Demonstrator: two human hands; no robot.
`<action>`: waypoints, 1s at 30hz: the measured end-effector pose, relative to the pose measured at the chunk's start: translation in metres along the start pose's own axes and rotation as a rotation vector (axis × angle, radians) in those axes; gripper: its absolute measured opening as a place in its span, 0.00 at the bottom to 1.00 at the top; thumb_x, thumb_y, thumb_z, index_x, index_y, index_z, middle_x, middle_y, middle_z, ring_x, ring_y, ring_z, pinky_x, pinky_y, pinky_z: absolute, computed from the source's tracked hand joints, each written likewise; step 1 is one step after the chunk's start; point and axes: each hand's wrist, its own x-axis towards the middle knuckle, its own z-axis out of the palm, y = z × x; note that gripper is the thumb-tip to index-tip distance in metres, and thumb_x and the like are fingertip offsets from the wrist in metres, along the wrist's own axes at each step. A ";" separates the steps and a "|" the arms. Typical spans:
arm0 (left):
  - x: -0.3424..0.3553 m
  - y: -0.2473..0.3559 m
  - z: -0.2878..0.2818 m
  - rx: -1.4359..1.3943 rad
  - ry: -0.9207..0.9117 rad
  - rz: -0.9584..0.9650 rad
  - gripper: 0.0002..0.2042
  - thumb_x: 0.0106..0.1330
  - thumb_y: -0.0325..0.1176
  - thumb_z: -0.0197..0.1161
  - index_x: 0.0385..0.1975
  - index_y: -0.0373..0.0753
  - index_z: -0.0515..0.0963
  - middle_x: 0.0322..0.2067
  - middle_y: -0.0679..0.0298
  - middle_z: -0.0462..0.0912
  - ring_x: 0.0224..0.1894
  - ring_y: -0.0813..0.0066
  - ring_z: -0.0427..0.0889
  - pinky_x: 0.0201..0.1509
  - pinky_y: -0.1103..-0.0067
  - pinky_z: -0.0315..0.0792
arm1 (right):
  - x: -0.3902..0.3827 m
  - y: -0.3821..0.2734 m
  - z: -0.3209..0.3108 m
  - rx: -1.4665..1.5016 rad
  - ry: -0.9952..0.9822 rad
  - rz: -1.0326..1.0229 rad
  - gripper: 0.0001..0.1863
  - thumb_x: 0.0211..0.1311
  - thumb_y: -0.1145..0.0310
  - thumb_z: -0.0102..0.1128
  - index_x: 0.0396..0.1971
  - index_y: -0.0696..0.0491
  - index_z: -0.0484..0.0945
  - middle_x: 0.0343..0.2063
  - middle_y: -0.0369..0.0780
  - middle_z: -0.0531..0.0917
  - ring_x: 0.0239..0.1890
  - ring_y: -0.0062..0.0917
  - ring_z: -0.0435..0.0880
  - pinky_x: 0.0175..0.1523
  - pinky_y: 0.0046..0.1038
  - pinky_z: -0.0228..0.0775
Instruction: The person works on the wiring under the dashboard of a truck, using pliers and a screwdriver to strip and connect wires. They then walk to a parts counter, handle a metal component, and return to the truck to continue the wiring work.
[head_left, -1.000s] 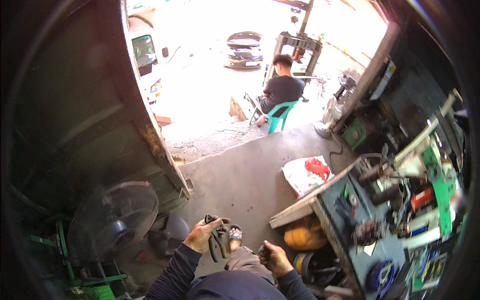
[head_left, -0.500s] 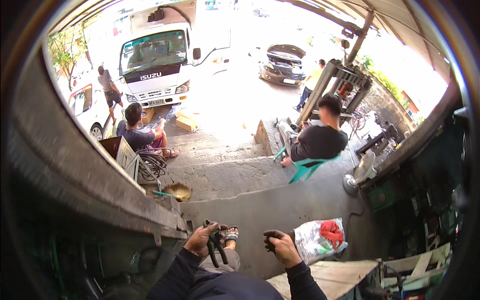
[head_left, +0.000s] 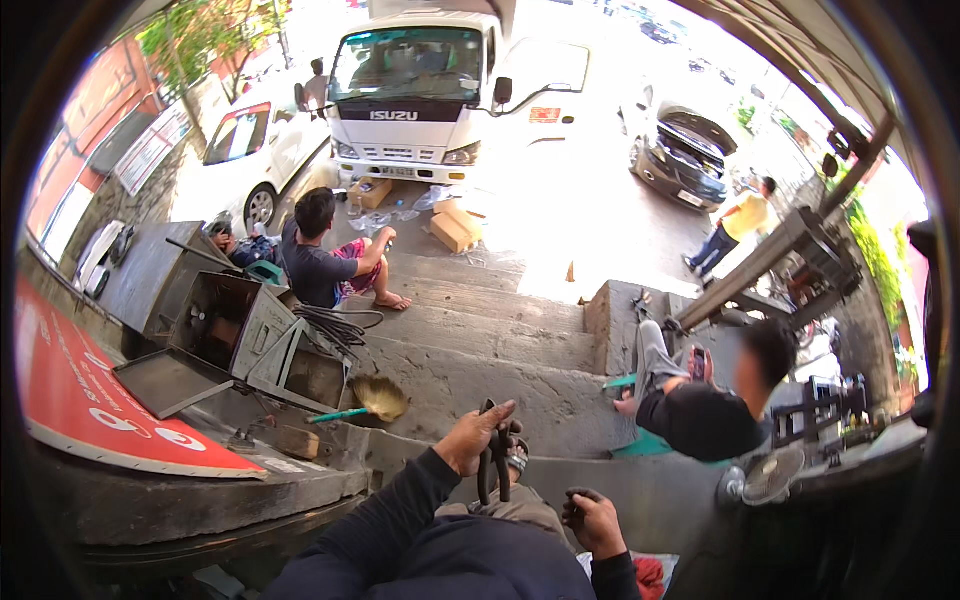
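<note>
In front of my body, my left hand (head_left: 468, 442) is closed around dark pliers (head_left: 485, 476), whose two long curved arms point down toward my lap. Its thumb sticks out to the right over the top of the tool. Lower and to the right, my right hand (head_left: 600, 528) has its blackened fingers curled in. Whether something small sits in those fingers cannot be made out. A sandalled foot (head_left: 517, 458) shows just beyond the pliers. Beside my right forearm, a red cloth (head_left: 650, 577) lies on a pale plastic bag, partly cut off by the lower edge.
Concrete steps (head_left: 480, 365) lead down toward a white truck (head_left: 400, 110). A broom (head_left: 380, 397) and an opened metal cabinet (head_left: 225, 325) are at the left. One person (head_left: 320, 262) sits on the steps; another (head_left: 705, 415) sits at the right, near a fan (head_left: 773, 475).
My view has turned left, bringing the metal cabinet and red sign into sight. The plastic bag with red cloth has slid toward the lower edge. My left hand still grips the pliers.
</note>
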 end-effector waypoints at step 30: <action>0.658 0.375 -0.122 -0.002 0.184 0.151 0.15 0.68 0.45 0.62 0.25 0.46 0.67 0.36 0.62 0.75 0.28 0.73 0.72 0.38 0.73 0.68 | 0.718 -0.382 0.029 0.138 0.189 0.083 0.13 0.82 0.66 0.49 0.52 0.57 0.78 0.22 0.32 0.72 0.21 0.18 0.66 0.23 0.26 0.56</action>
